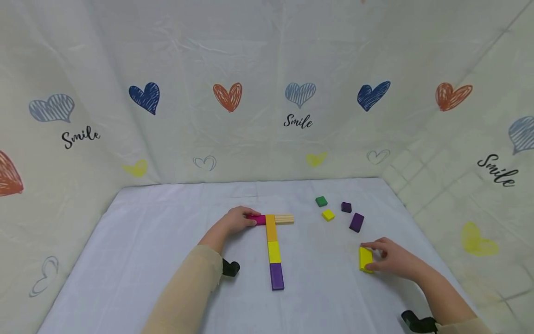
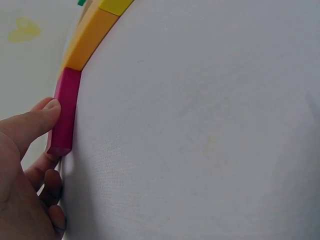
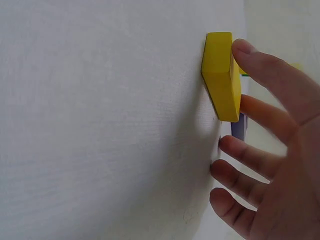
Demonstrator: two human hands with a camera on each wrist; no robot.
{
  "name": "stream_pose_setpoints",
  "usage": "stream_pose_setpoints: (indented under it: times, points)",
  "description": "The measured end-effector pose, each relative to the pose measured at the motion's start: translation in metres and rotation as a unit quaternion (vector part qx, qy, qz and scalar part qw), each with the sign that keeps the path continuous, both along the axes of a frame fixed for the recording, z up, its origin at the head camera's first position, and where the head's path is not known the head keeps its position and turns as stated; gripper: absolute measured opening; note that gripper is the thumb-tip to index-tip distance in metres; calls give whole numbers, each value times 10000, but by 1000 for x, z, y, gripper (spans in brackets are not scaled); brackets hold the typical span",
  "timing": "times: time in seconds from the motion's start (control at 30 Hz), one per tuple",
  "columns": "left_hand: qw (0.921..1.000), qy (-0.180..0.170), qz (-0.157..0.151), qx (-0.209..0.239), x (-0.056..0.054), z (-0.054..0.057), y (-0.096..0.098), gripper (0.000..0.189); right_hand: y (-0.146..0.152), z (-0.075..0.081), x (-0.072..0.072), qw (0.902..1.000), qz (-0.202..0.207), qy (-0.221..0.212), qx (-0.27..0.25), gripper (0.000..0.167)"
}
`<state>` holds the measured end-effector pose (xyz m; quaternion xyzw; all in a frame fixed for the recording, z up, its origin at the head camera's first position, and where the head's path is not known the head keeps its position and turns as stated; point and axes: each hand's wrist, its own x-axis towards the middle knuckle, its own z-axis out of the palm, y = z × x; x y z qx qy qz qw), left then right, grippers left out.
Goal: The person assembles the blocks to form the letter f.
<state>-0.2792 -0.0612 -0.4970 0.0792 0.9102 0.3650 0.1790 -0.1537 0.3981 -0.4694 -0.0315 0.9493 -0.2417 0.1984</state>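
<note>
My left hand (image 1: pixel 237 220) pinches a magenta block (image 1: pixel 259 220), thumb on its near side. That block's right end meets an orange block (image 1: pixel 270 228); in the left wrist view thumb and magenta block (image 2: pixel 67 112) show close up. Below the orange block, a yellow block (image 1: pixel 273 252) and a purple block (image 1: pixel 276 277) continue the line towards me. A light wooden block (image 1: pixel 284 219) with grooves extends right from the orange one. Over on the right, my right hand (image 1: pixel 394 260) holds another yellow block (image 1: pixel 365 259) between thumb and index finger; its other fingers are spread in the right wrist view.
Beyond the right hand lie a small green block (image 1: pixel 321 201), a small yellow block (image 1: pixel 328 215), a small dark purple block (image 1: pixel 346 207) and a longer purple block (image 1: pixel 356 222). A white cloth covers the table (image 1: pixel 167 260). Heart-printed sheeting (image 1: pixel 250 139) hangs behind and at the sides.
</note>
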Motion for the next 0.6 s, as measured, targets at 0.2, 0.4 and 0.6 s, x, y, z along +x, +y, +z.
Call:
stream_pose_setpoints:
  times: [0.2,0.4,0.6]
  points:
    - [10000,-31,-31,43,2,1,2,27,0,-7,2,9998,103,144,54,69]
    - [10000,-11,3,-28,3,-1,2,28,-8,-5,7,9992,233,313,-21,67]
    - [10000,-9,63,-58,3,0,1,28,-19,0,5,9991,218,237,-265,69]
